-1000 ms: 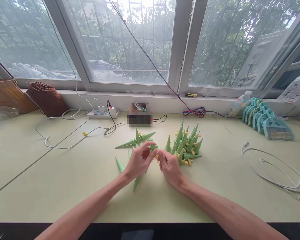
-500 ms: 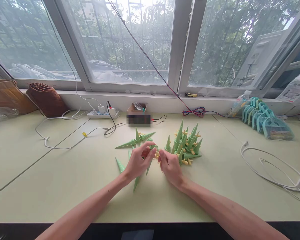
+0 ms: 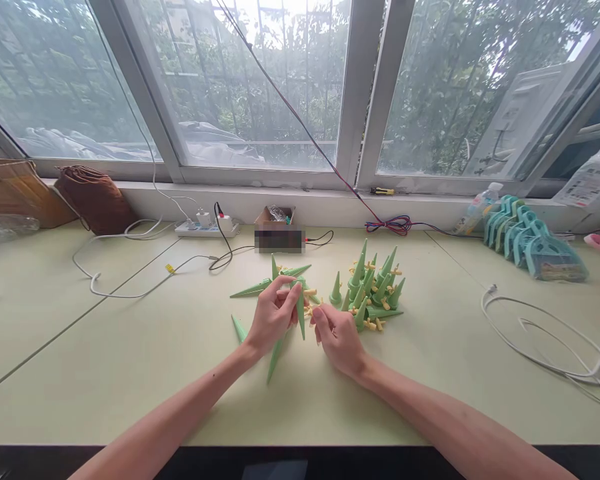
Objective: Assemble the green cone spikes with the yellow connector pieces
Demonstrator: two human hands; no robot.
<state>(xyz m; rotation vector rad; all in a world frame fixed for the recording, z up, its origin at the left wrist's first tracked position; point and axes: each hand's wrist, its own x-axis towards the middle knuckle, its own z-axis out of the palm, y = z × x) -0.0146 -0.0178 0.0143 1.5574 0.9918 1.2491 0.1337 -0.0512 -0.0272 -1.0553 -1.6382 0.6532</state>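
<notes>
My left hand (image 3: 274,312) is closed around the top of a green plant-watering spike (image 3: 301,317), whose point hangs down. A small yellow valve (image 3: 310,292) sticks out from its upper end toward the right. Close by, my right hand (image 3: 338,333) has thumb and fingers pinched together; a small pale yellow piece (image 3: 316,302) shows at their tips, too small to make out. Several green spikes lie around and under my left hand, among them a spike (image 3: 250,289) behind it. Beyond my right hand stands a cluster of upright green spikes (image 3: 381,285) with yellow valves.
At the back are a power strip (image 3: 207,230), a small open box (image 3: 275,217) and a bundled red-blue cable (image 3: 395,225). Teal hangers (image 3: 530,233) and a coiled white cable (image 3: 550,360) lie right. A brown bag (image 3: 95,200) sits left.
The spike in my left hand has turned so its point now hangs down, with its yellow valve showing. My right hand has moved slightly down and away from it.
</notes>
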